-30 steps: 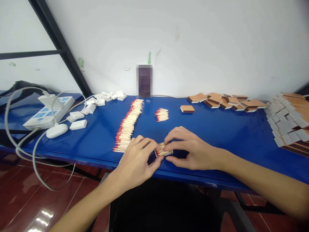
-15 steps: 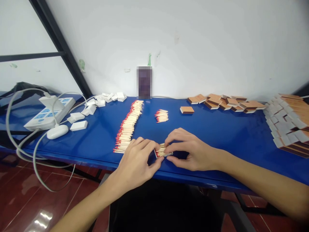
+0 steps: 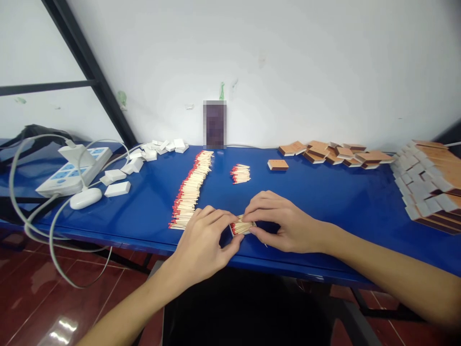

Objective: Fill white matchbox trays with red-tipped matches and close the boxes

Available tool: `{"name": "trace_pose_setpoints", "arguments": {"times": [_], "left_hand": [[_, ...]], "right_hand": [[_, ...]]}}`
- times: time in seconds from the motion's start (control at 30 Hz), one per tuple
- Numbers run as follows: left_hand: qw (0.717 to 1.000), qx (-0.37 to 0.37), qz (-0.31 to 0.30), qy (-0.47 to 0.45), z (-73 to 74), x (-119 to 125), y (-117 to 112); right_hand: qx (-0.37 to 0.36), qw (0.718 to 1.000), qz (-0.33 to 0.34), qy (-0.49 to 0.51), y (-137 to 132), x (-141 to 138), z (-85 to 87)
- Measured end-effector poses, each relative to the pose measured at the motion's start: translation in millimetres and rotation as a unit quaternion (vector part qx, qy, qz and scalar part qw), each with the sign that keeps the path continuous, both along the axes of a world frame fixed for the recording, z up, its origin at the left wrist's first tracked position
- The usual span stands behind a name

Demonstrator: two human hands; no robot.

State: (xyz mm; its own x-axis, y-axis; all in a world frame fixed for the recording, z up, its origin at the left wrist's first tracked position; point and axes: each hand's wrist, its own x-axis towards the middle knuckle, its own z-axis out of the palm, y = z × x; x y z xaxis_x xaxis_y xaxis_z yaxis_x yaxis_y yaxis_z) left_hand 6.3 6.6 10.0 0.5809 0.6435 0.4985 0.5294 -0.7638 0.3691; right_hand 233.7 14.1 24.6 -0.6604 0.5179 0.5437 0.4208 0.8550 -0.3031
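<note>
A small white matchbox tray [image 3: 242, 226], filled with red-tipped matches, lies near the front edge of the blue table between my hands. My left hand [image 3: 209, 235] grips its left end with thumb and fingers. At the right end, my right hand [image 3: 275, 221] has its fingertips closed on the tray's sides. Just beyond my left hand stretches a long row of matches [image 3: 192, 187], heads to the left. Further back is a small pile of matches [image 3: 241, 174]. A closed brown matchbox [image 3: 277, 165] sits behind my right hand.
White empty-looking trays [image 3: 137, 161] lie at the back left beside a power strip [image 3: 75, 170] with looping cables. Brown matchboxes [image 3: 334, 153] are heaped along the wall, and flat matchbox sleeves [image 3: 428, 178] are stacked at the right. A blurred dark rectangle [image 3: 215, 125] stands at the wall.
My right fingers have moved from over the matches to the tray's right end and sides. The left hand keeps its hold. The view has shifted very slightly.
</note>
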Motion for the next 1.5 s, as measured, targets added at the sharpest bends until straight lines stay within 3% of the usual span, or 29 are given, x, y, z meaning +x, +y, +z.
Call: {"name": "trace_pose_setpoints", "arguments": {"times": [0.57, 0.83, 1.5], "left_hand": [[1.000, 0.007, -0.001, -0.023, -0.9, -0.2, -0.3], [1.000, -0.010, 0.007, -0.015, -1.5, -1.0, -0.4], [1.000, -0.011, -0.013, -0.011, 0.7, 0.0, 0.6]], "right_hand": [[0.024, 0.999, -0.013, -0.029, -1.4, 1.0, 0.2], [0.004, 0.999, 0.019, -0.041, -5.0, 2.0, 3.6], [-0.013, 0.998, 0.007, -0.062, -3.4, 3.5, 2.1]]}}
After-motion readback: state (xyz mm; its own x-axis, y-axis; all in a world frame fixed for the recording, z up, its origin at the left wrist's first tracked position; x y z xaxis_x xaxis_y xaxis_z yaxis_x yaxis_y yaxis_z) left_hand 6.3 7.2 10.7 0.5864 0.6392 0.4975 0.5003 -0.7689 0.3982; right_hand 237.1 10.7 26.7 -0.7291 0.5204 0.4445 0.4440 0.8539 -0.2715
